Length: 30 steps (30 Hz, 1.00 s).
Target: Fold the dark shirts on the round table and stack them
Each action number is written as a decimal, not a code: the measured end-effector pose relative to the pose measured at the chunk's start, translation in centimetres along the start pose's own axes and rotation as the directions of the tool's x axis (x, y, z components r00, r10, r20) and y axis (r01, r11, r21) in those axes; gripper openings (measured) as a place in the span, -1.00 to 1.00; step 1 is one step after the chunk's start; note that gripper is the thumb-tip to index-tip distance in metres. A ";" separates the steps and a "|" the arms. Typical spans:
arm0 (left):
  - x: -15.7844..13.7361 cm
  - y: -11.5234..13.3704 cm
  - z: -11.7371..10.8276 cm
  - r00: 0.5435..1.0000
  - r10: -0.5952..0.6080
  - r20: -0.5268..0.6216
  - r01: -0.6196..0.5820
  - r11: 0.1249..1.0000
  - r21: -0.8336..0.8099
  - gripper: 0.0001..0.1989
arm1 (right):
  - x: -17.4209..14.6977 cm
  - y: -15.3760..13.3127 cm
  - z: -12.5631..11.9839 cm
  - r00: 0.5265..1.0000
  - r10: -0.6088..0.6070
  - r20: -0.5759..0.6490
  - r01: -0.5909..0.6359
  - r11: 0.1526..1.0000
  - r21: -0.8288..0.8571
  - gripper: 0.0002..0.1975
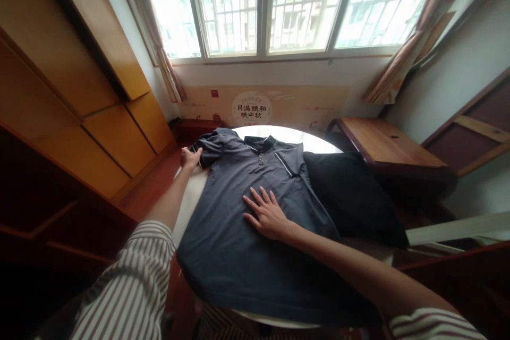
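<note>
A dark grey polo shirt (235,186) lies spread front side up on a round white table (191,191), its collar toward the window. Its right-hand sleeve is folded in across the chest, showing a white-edged cuff. My left hand (191,156) pinches the cuff of the other sleeve at the table's left edge. Flat on the middle of the shirt front rests my right hand (269,215), fingers spread. The hem hangs over the near edge of the table.
Black folded cloth (350,191) lies to the right of the shirt. A wooden desk (390,141) stands at the back right. Yellow-brown cabinets (107,138) line the left wall, and a barred window (263,5) with curtains is ahead. A pale rail (458,228) juts in at right.
</note>
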<state>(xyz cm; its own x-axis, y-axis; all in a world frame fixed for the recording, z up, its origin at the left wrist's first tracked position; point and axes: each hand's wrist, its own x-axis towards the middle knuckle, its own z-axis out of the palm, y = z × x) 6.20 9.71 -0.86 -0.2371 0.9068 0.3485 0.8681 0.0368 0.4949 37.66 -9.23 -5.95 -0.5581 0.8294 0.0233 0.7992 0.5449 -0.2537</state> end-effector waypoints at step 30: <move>3.7 7.2 6.7 0.998 -0.056 0.040 0.057 0.998 -0.028 -0.62 | -0.3 0.1 0.4 0.997 -0.006 -0.073 0.009 0.999 0.038 -0.33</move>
<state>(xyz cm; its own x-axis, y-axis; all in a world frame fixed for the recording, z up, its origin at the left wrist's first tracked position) 14.51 16.15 -1.37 -0.2674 0.9194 0.2883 0.8405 0.0763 0.5364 37.83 -9.46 -6.35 -0.5453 0.8329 0.0951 0.7851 0.5471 -0.2904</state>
